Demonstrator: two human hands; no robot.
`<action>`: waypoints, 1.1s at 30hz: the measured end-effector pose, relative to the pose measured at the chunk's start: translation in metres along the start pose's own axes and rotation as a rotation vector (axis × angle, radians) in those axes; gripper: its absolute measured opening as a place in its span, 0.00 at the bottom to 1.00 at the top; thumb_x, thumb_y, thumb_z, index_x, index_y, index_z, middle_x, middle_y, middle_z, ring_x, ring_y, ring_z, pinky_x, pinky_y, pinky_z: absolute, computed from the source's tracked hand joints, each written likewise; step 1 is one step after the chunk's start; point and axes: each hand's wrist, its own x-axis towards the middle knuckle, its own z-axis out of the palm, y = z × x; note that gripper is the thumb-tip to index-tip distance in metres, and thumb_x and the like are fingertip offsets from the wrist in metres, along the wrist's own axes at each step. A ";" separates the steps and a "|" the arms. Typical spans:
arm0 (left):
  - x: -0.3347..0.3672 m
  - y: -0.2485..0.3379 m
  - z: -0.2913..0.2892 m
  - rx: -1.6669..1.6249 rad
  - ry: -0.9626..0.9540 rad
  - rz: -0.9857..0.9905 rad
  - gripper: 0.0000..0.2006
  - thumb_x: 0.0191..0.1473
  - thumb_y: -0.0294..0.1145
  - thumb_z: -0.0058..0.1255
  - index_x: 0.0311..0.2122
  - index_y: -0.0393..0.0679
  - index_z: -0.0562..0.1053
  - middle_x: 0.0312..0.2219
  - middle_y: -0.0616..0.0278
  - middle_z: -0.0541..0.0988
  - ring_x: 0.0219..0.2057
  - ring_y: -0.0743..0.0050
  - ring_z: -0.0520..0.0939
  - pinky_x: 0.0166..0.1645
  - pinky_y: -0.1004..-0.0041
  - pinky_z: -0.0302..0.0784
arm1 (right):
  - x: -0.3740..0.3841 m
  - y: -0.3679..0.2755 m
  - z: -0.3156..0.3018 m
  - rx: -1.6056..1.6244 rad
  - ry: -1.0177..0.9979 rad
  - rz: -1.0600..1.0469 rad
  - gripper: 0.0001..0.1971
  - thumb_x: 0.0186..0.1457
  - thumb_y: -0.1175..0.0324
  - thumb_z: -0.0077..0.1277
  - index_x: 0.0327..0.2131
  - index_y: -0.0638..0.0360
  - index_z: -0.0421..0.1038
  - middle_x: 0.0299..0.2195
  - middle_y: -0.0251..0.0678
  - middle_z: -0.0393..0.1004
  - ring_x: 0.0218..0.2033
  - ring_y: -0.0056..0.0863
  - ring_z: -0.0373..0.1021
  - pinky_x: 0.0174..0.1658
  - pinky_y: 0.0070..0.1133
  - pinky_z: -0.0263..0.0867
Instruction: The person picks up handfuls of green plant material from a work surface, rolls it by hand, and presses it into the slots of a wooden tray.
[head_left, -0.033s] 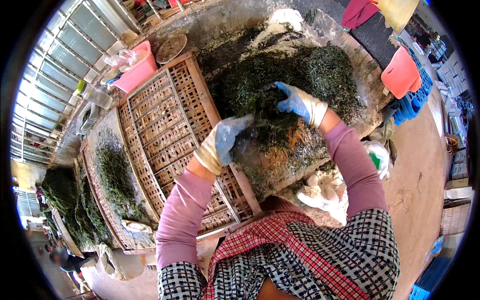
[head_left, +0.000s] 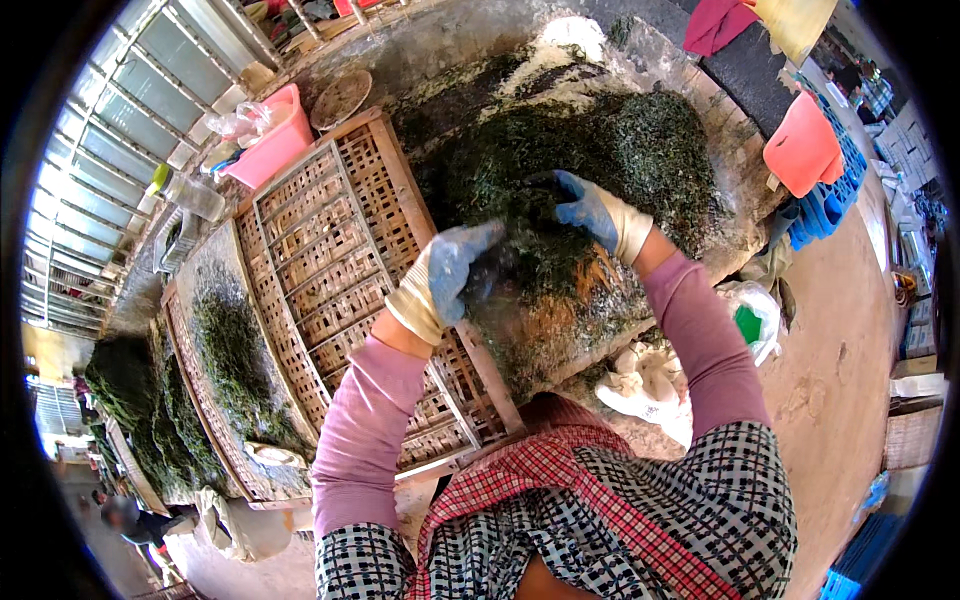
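A broad heap of dark green, stringy plant matter (head_left: 590,140) covers the stone ledge in front of me. My left hand (head_left: 458,262), in a blue-and-white work glove, is over the heap's left edge beside a woven frame. Its fingers stretch rightward, somewhat blurred, and nothing shows in them. Over the middle of the heap is my right hand (head_left: 595,212), gloved the same way. Its thumb and fingers are apart, with dark strands around the tips. Between the hands, loose strands lie above a brownish patch of ledge (head_left: 550,318).
The woven bamboo frame (head_left: 325,270) leans left of the heap, beside a tray of greens (head_left: 235,355). A pink basin (head_left: 268,145) stands behind it. At right are an orange-pink plastic piece (head_left: 803,145) and blue crates (head_left: 840,195). White bags (head_left: 645,385) lie near my right arm.
My left hand has risen slightly. My right forearm has shifted a little to the left. The heap looks about the same.
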 end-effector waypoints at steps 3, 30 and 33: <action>0.037 -0.010 0.005 -0.583 0.228 -0.503 0.14 0.62 0.38 0.49 0.46 0.39 0.75 0.25 0.65 0.77 0.20 0.81 0.74 0.23 0.81 0.70 | -0.001 0.093 -0.043 0.337 0.347 0.053 0.29 0.55 0.73 0.55 0.61 0.62 0.60 0.54 0.37 0.70 0.53 0.27 0.67 0.55 0.23 0.65; 0.111 0.014 -0.054 -0.632 0.331 -0.401 0.12 0.61 0.39 0.51 0.43 0.43 0.77 0.25 0.69 0.79 0.17 0.84 0.73 0.18 0.83 0.65 | 0.034 -0.072 -0.014 -0.536 0.013 0.126 0.34 0.48 0.77 0.63 0.60 0.59 0.64 0.49 0.44 0.76 0.39 0.27 0.74 0.46 0.23 0.72; 0.103 -0.039 -0.055 -0.711 0.295 -0.565 0.15 0.61 0.40 0.49 0.46 0.43 0.77 0.30 0.66 0.82 0.23 0.78 0.77 0.27 0.74 0.73 | 0.017 -0.128 -0.009 -0.113 -0.090 -0.186 0.18 0.47 0.82 0.59 0.43 0.59 0.74 0.31 0.35 0.76 0.29 0.17 0.71 0.32 0.17 0.69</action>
